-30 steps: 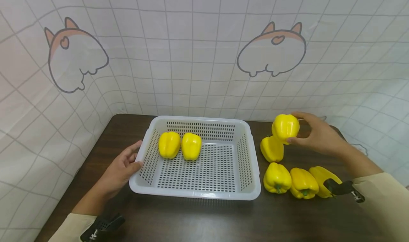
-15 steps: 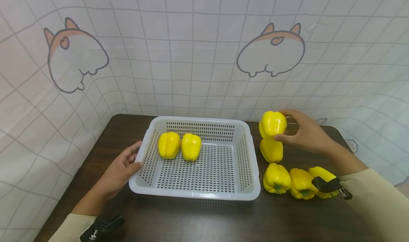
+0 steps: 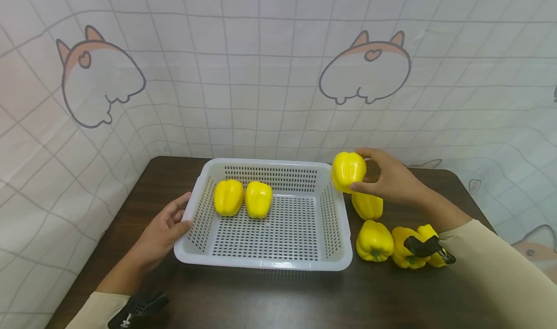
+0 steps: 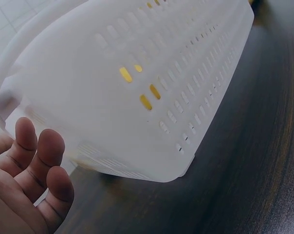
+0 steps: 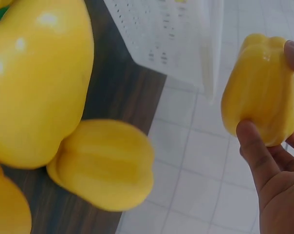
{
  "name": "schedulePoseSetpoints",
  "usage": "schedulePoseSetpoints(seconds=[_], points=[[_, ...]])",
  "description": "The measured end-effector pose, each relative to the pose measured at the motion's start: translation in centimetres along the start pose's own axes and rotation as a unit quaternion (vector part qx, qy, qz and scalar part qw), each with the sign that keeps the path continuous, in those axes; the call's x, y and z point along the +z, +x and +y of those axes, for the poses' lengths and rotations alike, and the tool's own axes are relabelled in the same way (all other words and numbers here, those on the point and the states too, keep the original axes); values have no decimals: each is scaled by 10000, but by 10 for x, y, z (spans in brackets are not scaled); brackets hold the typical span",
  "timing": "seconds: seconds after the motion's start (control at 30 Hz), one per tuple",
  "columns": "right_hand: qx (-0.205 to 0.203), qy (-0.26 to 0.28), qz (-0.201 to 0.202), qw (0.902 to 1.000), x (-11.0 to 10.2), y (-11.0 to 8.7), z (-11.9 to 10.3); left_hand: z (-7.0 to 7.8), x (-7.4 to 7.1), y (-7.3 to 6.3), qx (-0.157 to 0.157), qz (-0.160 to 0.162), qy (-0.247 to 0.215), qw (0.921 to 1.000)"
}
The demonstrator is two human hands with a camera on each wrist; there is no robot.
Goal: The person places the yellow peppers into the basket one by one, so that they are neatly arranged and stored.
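My right hand point(image 3: 385, 177) grips a yellow bell pepper point(image 3: 348, 171) between thumb and fingers, raised at the right rim of a white perforated plastic basket point(image 3: 278, 264). In the right wrist view the held pepper point(image 5: 261, 92) is up off the table, beside the basket wall point(image 5: 161, 44). My left hand point(image 3: 163, 230) holds the basket's left rim, thumb on top; in the left wrist view several fingers point(image 4: 50, 146) curl below the rim. Two yellow peppers, one on the left point(image 3: 228, 197) and one on the right point(image 3: 258, 199), lie inside toward the basket's left end.
Right of the basket, several more yellow peppers lie on the dark wooden table point(image 3: 261, 300): one behind point(image 3: 367, 206), one in front point(image 3: 374, 241), others partly under my right sleeve point(image 3: 491, 261). A white gridded curtain point(image 3: 270, 78) hangs behind the table.
My right hand has carried its pepper leftward, from above the loose peppers to the basket's right rim. The left hand keeps its hold, and the basket stays in place.
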State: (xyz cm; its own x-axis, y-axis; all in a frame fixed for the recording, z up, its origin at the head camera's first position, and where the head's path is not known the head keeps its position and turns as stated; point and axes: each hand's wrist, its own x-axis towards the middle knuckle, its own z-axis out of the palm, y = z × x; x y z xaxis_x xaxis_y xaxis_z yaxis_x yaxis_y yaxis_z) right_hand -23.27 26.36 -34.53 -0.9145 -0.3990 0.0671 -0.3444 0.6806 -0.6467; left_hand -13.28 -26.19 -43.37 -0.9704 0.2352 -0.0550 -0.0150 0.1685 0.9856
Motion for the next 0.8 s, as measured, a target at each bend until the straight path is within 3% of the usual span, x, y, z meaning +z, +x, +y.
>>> schedulePoseSetpoints(seconds=[0.2,0.8], points=[[-275,43,-133,9995,12,11,-6,0,-1,-1,-29,18,-6,10000],[-421,-81,-532,9977,35,26,-27,-1,-2,2,-12,-3,-8,10000]])
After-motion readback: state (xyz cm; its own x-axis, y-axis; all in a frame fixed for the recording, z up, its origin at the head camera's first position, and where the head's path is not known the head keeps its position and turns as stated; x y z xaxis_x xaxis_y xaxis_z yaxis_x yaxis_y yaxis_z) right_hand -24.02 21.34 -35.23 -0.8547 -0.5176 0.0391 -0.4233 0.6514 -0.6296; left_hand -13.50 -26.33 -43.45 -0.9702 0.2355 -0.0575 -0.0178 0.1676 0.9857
